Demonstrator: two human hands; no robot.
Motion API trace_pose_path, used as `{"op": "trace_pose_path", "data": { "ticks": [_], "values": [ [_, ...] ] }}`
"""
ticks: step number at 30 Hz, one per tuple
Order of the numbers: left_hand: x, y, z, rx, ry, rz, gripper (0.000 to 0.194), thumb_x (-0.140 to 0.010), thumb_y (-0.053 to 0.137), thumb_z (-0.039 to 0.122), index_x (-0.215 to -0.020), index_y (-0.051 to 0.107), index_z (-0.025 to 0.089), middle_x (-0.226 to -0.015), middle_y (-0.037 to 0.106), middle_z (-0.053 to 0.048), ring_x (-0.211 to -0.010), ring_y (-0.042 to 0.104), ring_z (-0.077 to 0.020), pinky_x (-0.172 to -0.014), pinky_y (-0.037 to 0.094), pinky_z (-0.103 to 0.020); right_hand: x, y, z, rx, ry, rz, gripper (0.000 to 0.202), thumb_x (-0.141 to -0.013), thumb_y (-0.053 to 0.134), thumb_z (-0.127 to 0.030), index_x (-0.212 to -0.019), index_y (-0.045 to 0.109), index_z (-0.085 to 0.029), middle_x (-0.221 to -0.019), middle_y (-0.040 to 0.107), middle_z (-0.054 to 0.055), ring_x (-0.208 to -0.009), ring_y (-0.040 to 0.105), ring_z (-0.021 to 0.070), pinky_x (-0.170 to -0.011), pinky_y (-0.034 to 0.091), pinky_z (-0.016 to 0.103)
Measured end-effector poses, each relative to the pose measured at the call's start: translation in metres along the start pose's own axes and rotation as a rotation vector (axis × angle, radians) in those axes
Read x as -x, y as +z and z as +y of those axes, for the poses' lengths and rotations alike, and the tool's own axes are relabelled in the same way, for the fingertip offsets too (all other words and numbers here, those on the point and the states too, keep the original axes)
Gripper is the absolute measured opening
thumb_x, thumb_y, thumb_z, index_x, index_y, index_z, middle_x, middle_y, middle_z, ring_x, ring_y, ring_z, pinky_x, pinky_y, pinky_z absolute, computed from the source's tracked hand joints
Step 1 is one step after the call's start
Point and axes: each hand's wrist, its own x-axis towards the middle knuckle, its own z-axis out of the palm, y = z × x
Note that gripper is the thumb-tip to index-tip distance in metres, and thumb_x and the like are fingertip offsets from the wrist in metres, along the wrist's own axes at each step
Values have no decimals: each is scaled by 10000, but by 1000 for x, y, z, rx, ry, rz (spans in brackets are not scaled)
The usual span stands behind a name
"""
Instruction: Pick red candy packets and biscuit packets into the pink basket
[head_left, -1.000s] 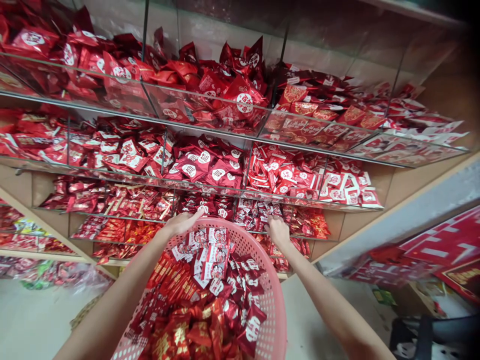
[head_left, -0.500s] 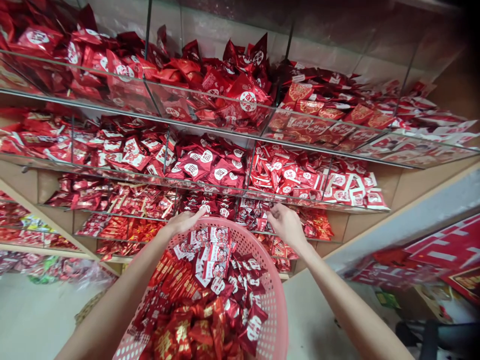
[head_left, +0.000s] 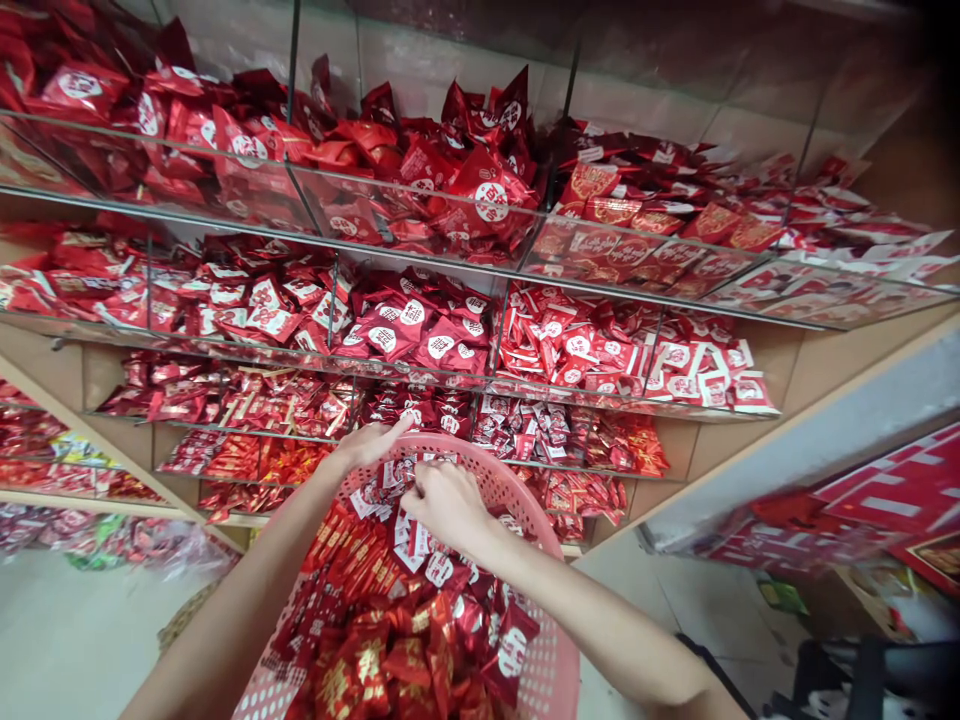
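My left hand grips the far rim of a pink perforated plastic basket, thumb stretched along the top. Inside lie heaps of wrapped sweets: red-and-gold packets nearest me, slim orange-red sticks at the left, dark red packets with white labels at the right. My right hand is over the far part of the basket, above small white-and-red packets. Its fingers are curled closed, knuckles up. Whatever they hold is hidden beneath the hand.
Beyond the basket rise tiered shelves with clear dividers, filled with red packets. A compartment of small white-and-red packets is just past the rim. A wooden side panel bounds the right. Bagged goods lie low at left.
My right hand has moved left and toward me, from the lower shelf compartment to over the white-and-red packets in the basket. My left hand has stayed on the rim.
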Motion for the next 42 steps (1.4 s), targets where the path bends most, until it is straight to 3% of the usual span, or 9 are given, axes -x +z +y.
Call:
{"op": "trace_pose_path", "data": {
  "ticks": [5, 13, 21, 25, 29, 33, 36, 38, 42],
  "values": [
    [1, -1, 2, 10, -18, -4, 870, -680, 83, 800, -901, 686, 212, -922, 691, -102, -965, 585, -313, -788, 415, -378, -11, 25, -22, 156, -123, -174, 160, -763, 456, -181, -793, 608, -140, -783, 670, 101, -723, 628, 201, -613, 458, 287],
    [4, -3, 5, 8, -16, -7, 848, -681, 81, 801, -863, 680, 229, -855, 697, -84, -951, 585, -307, -800, 412, -400, -17, 76, -39, 277, -266, -223, 144, -726, 495, -58, -764, 616, -126, -772, 655, 84, -717, 606, 200, -551, 466, 294],
    [-1, -1, -3, 22, 1, -1, 815, -685, 131, 797, -911, 670, 230, -876, 694, -87, -949, 585, -314, -802, 408, -401, -16, 87, -45, 290, -308, -248, 65, -721, 554, -76, -720, 599, -123, -740, 626, 78, -747, 590, 207, -571, 468, 305],
    [0, -2, -2, 29, 35, 2, 792, -699, 144, 781, -845, 678, 214, -816, 697, -73, -879, 607, -295, -760, 424, -360, -17, 71, -38, 228, -308, -186, 80, -751, 522, -86, -772, 591, -120, -754, 634, 82, -723, 594, 202, -579, 462, 302],
    [1, -2, -1, 14, 32, -6, 810, -697, 123, 783, -746, 682, 199, -811, 695, -83, -846, 613, -290, -740, 427, -346, -23, 31, -9, 102, -194, 46, 245, -890, 362, -247, -836, 580, -149, -791, 642, 77, -686, 598, 178, -579, 434, 277],
    [-5, 1, -5, 18, 10, -9, 859, -679, 121, 799, -953, 678, 205, -965, 678, -107, -936, 592, -312, -794, 418, -386, -35, 2, 55, -193, 32, 237, 387, -911, 294, -305, -652, 546, -164, -635, 600, 37, -501, 509, 103, -517, 364, 222],
    [-8, 3, -9, 17, -13, 3, 890, -667, 133, 809, -1101, 626, 208, -1091, 633, -125, -1020, 556, -336, -836, 402, -419, -47, 5, 114, -493, 334, 409, 344, -824, 470, -355, -529, 478, -180, -524, 533, 2, -477, 458, 99, -486, 319, 215],
    [-9, 3, -10, 18, -11, -4, 901, -668, 126, 809, -1127, 613, 207, -1110, 622, -131, -1046, 542, -341, -856, 393, -429, -54, 13, 148, -880, 656, 466, 307, -740, 585, -306, -492, 454, -182, -496, 525, -12, -479, 453, 91, -459, 305, 197],
    [-7, 3, -10, 19, -11, -3, 899, -669, 120, 811, -1162, 592, 226, -1141, 607, -123, -1078, 523, -338, -883, 379, -438, -63, 29, 185, -1115, 854, 408, 192, -752, 549, -211, -574, 488, -172, -480, 563, 3, -381, 424, 80, -360, 278, 188]
  ]
}}
